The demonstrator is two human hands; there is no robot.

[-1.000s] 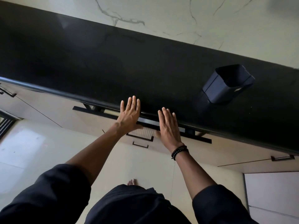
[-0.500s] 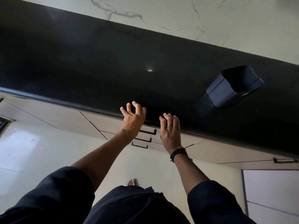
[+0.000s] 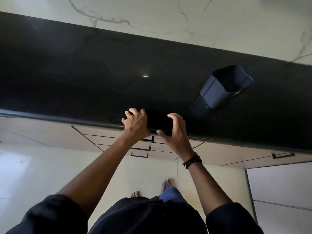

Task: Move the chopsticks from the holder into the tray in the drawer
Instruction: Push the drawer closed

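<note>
Ten fingers, none on anything. Left fingers are half-curled and loose over the counter lip. Right fingers arch the same way, thumb spread, gripping nothing.

Your left hand and right hand hang side by side, near but apart, at the counter's front edge, directly above the drawer stack. I cannot tell whether either palm touches the edge. There is a bead bracelet on your right wrist.

The top drawer sits flush under the lip, its handle showing between your wrists. The two fronts below are also closed. So the tray is out of sight, and the chopsticks with it.

The holder stands upright on the counter, off to your right and well apart from both hands. Its mouth reads dark, and no sticks rise past the rim.

Judgement: the holder looks emptied, and the sticks likely lie inside the closed drawer. That would explain idle hands placed above it rather than toward the holder. This view cannot confirm it.
</note>
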